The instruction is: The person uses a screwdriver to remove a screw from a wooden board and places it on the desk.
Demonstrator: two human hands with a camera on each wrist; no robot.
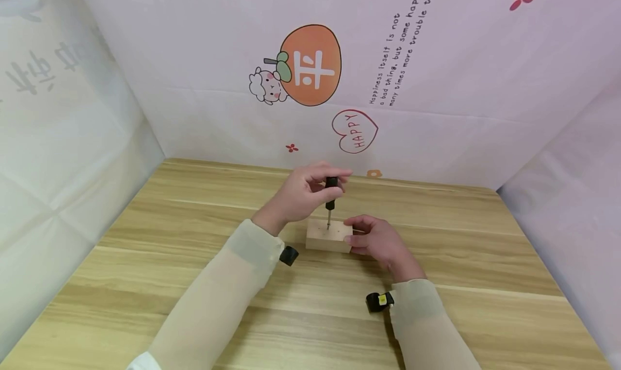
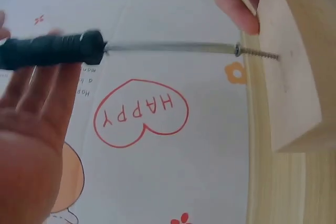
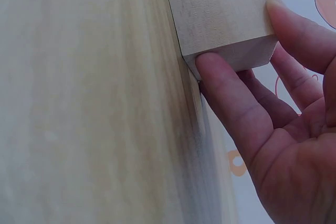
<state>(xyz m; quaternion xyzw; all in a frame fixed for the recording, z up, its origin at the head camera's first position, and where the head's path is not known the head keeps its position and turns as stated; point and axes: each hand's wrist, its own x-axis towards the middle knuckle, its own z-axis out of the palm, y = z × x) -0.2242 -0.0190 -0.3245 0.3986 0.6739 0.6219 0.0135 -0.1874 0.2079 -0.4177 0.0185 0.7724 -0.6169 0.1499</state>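
Note:
A screwdriver with a black handle stands upright over a pale wooden block. My left hand holds its handle between thumb and fingers. In the left wrist view, the shaft's tip meets the head of a threaded screw, whose point is in the block's face; much of the thread shows outside the wood. My right hand grips the block's right end. In the right wrist view, the fingers press on that end and its edges. Small dark marks or holes dot the block's top.
The block sits on a wood-grain table. Behind the table rises a white printed cloth, with more white cloth at both sides. Black wrist cameras hang by each wrist, low over the table.

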